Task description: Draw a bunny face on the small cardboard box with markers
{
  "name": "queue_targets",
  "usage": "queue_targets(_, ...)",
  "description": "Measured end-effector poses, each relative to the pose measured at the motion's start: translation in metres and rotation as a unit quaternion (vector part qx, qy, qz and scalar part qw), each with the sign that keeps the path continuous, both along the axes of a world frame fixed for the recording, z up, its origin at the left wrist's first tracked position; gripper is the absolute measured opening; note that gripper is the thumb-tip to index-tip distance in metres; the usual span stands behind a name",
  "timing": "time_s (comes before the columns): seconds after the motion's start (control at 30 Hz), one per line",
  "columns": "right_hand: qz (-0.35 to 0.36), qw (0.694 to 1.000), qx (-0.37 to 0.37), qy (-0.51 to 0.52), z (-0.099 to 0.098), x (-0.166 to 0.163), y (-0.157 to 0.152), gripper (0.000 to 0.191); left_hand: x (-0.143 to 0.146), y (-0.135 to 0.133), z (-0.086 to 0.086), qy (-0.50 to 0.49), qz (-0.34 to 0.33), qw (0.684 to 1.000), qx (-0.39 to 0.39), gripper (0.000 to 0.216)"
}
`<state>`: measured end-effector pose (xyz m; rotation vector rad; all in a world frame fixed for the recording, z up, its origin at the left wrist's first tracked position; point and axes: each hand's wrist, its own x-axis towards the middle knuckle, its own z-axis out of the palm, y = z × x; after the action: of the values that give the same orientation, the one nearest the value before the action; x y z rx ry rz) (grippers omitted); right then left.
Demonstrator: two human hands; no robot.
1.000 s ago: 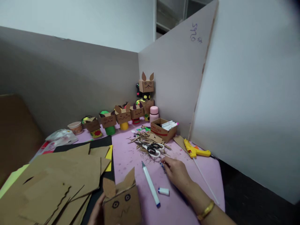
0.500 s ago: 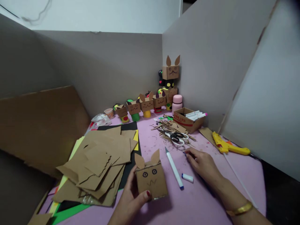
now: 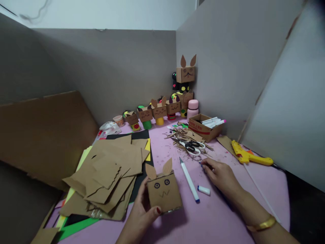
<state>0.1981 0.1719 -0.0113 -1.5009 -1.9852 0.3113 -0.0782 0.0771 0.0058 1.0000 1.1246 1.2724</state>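
My left hand point(image 3: 146, 206) is closed round a small cardboard box point(image 3: 165, 193) with two leaf-shaped ears, ringed eyes and a zigzag mouth drawn on its front. The thumb presses its lower left edge. My right hand point(image 3: 215, 173) rests at the table with thumb and fingers pinched together; a small dark bluish tip shows at the fingertips, too small to name. Between the hands lies an uncapped white marker point(image 3: 189, 181), its grey tip pointing away from me. Its white cap point(image 3: 203, 190) lies beside it, apart from both hands.
Stacked cardboard pieces point(image 3: 109, 169) cover the left side. Two pairs of scissors point(image 3: 193, 147) lie by cardboard scraps, near a box of markers point(image 3: 207, 127). A yellow glue gun point(image 3: 250, 156) is at right. Several box-headed figures point(image 3: 159, 111) and a pink bottle point(image 3: 193, 109) stand behind.
The view has shifted slightly. Both hands keep nearly the same pose, the left one still holding the cardboard box; the marker and cap stay in place on the table.
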Motion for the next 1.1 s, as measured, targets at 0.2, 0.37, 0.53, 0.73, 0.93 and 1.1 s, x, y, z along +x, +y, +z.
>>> queue_targets(0.2, -0.003, 1.0, 0.012, -0.007, -0.001, 0.0, 0.002, 0.023, 0.004, -0.003, 0.003, 0.005, 0.038, 0.999, -0.008, 0.108)
queue_targets(0.37, 0.003, 0.999, 0.034, -0.019, -0.001, 0.0, 0.003, 0.022, 0.006, -0.003, 0.007, 0.005, 0.046, 0.999, -0.009, 0.108)
queue_targets(0.53, 0.067, 0.994, 0.067, -0.052, 0.004, -0.009, -0.005, 0.027, 0.006, -0.003, 0.006, -0.002, 0.041, 0.999, -0.008, 0.107)
queue_targets(0.73, 0.182, 0.969, 0.1, -0.136, 0.014, -0.033, -0.019, 0.037, 0.004, -0.003, 0.003, -0.006, 0.031, 0.999, -0.007, 0.105)
queue_targets(0.93, 0.201, 0.953, 0.118, -0.195, 0.017, -0.043, -0.02, 0.017, 0.005, -0.003, 0.002, -0.002, 0.02, 1.0, 0.002, 0.106)
queue_targets(1.1, 0.188, 0.952, 0.147, -0.193, 0.01, -0.041, -0.019, 0.019, 0.007, -0.006, 0.006, -0.019, 0.008, 1.0, -0.004, 0.108)
